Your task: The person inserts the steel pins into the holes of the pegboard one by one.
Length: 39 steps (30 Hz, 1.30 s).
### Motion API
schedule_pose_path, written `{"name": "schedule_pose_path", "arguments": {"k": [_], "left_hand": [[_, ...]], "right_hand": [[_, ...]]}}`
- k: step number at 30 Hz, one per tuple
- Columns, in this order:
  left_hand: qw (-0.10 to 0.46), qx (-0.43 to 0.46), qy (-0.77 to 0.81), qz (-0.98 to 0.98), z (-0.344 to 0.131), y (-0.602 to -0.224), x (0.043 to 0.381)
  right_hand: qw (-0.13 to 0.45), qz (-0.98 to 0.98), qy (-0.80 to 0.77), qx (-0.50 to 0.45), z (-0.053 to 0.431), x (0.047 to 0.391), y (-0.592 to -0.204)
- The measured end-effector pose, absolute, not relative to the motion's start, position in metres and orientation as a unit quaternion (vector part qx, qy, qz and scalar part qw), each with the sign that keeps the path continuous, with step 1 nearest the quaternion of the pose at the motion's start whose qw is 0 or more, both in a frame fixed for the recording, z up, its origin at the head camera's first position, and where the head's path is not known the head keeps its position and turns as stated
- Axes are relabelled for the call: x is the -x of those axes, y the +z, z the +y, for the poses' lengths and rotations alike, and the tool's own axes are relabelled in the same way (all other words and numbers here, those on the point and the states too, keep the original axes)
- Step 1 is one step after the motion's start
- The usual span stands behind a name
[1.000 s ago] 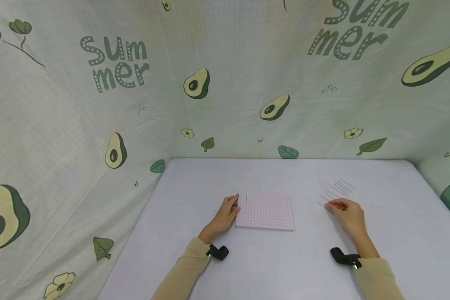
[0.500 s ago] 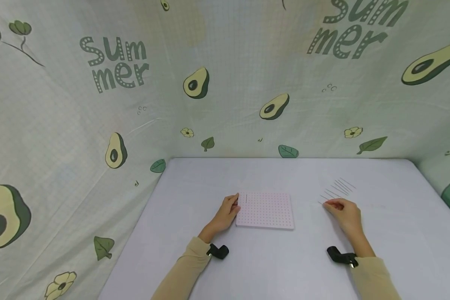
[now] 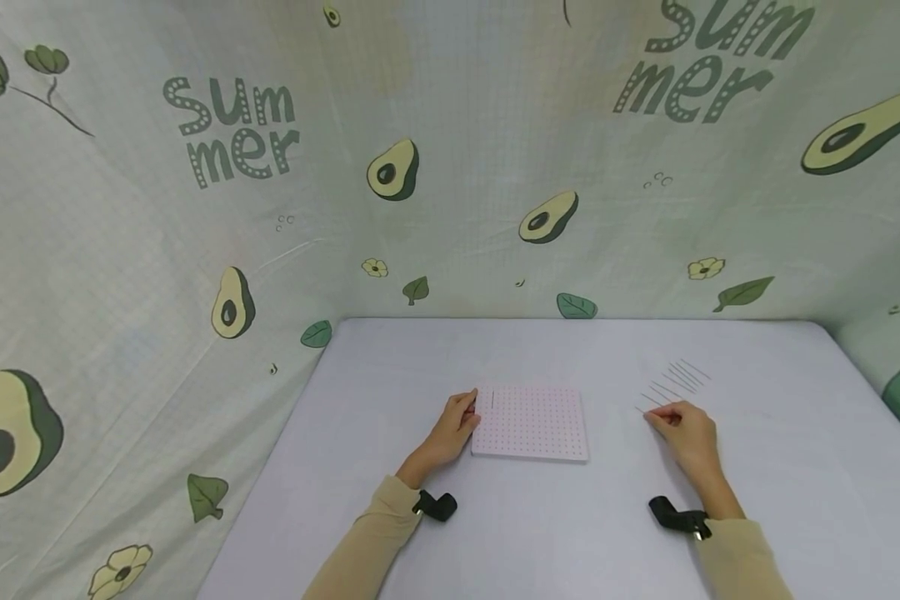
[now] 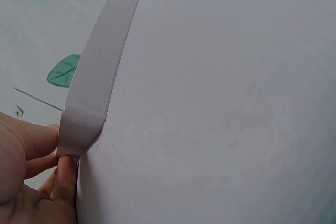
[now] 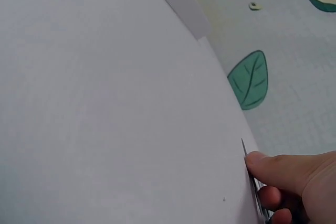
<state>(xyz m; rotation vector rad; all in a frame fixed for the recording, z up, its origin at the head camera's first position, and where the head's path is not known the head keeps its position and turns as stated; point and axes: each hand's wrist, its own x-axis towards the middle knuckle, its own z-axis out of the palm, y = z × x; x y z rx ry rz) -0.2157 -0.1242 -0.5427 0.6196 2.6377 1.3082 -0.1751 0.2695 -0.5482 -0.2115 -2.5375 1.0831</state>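
A pale pink pegboard [image 3: 532, 422] with rows of small holes lies in the middle of the white table. My left hand [image 3: 446, 429] holds it by its left edge; in the left wrist view the fingers [image 4: 39, 139] and thumb meet at the board's corner [image 4: 81, 129]. One thin dark needle [image 3: 492, 398] stands upright near the board's far left corner. To the right, my right hand [image 3: 688, 433] is low over the table. Its thumb [image 5: 262, 165] and fingers pinch a needle [image 5: 243, 147], whose pointed end sticks out past the thumb.
Several more needles [image 3: 682, 377] lie in a slanted row just beyond the right hand. The white table [image 3: 547, 533] ends at the back against a hanging avocado-print cloth [image 3: 457, 208]. A black wrist camera [image 3: 678, 515] sits on each sleeve cuff.
The right hand has slid slightly left and toward the person, along the nearest needle. The left hand and pegboard have stayed where they were.
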Motion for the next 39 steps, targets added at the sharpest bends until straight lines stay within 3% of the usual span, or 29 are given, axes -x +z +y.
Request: {"name": "schedule_pose_path", "arguments": {"k": [8, 20, 39], "left_hand": [[0.061, -0.208, 0.434, 0.875, -0.126, -0.544, 0.213], [0.072, -0.199, 0.431, 0.877, -0.122, -0.539, 0.21], [0.067, -0.202, 0.436, 0.874, -0.124, -0.541, 0.211]], "right_hand": [[0.155, -0.907, 0.386, 0.064, 0.263, 0.17, -0.544], [0.154, -0.908, 0.386, 0.061, 0.263, 0.168, -0.54], [0.202, -0.857, 0.474, 0.001, 0.247, 0.177, -0.531]]}}
